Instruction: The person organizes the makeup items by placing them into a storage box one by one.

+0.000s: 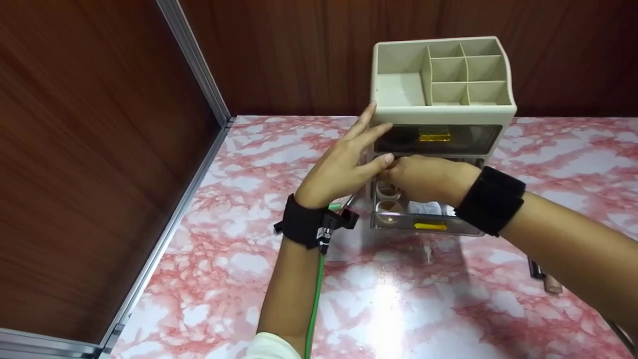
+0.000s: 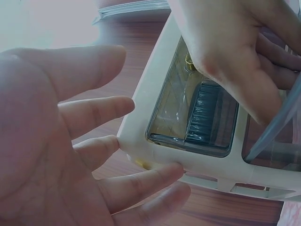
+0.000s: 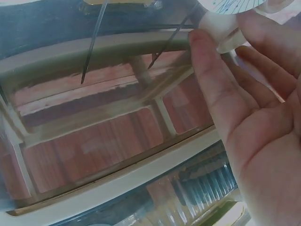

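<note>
A cream desktop organizer [image 1: 443,114] with divided top compartments stands against the back panel. Its lower clear drawer [image 1: 401,222], with a yellow handle, is pulled out and contains round containers [image 1: 389,206] and a whitish packet [image 1: 424,208]. My right hand [image 1: 428,177] reaches into this drawer. In the right wrist view, the thumb and fingers pinch a small round jar [image 3: 219,29] with a line-patterned top. My left hand [image 1: 344,162] is spread against the organizer's left side, with fingers extended. Through the closed upper drawer [image 2: 164,117] a dark ribbed item [image 2: 203,114] shows.
Brown wood-grain panels [image 1: 299,55] rise behind and at the left, with a metal frame strip [image 1: 199,154] along the table's left edge. Small cosmetic tubes [image 1: 552,284] lie under my right forearm. A green cable [image 1: 314,309] runs along my left forearm.
</note>
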`<state>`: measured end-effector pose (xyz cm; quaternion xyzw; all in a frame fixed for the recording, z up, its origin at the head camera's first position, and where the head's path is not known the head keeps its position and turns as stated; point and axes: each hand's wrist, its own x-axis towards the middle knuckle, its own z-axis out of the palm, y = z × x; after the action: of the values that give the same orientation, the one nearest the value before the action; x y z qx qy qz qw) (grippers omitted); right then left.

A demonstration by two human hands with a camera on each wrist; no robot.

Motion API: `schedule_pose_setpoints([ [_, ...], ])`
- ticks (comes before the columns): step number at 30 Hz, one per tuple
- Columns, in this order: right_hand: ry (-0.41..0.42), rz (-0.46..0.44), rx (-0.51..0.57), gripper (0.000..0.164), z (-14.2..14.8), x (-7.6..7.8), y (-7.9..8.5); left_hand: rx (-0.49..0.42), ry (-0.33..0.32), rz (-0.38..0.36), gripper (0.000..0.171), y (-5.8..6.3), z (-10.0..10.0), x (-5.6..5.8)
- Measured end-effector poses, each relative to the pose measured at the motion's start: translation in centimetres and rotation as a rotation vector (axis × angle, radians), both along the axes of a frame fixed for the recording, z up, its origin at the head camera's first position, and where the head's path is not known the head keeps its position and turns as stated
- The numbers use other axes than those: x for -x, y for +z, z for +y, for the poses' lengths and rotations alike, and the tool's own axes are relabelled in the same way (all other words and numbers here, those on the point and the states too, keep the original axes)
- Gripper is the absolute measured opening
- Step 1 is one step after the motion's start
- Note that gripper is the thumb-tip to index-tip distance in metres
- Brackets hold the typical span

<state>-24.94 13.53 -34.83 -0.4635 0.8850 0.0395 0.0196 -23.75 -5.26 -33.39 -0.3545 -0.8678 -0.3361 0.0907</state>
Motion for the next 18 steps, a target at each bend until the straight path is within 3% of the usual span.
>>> schedule_pose_setpoints([
  [10,0.004,0.044,0.017,0.038,1.2,-1.3,1.1,-0.003,0.004,-0.003,0.054,0.1,-0.1,-0.1],
  [18,0.053,0.138,0.227,0.034,4.0,-3.7,2.5,0.006,0.015,-0.011,0.055,0.1,0.1,-0.3],
])
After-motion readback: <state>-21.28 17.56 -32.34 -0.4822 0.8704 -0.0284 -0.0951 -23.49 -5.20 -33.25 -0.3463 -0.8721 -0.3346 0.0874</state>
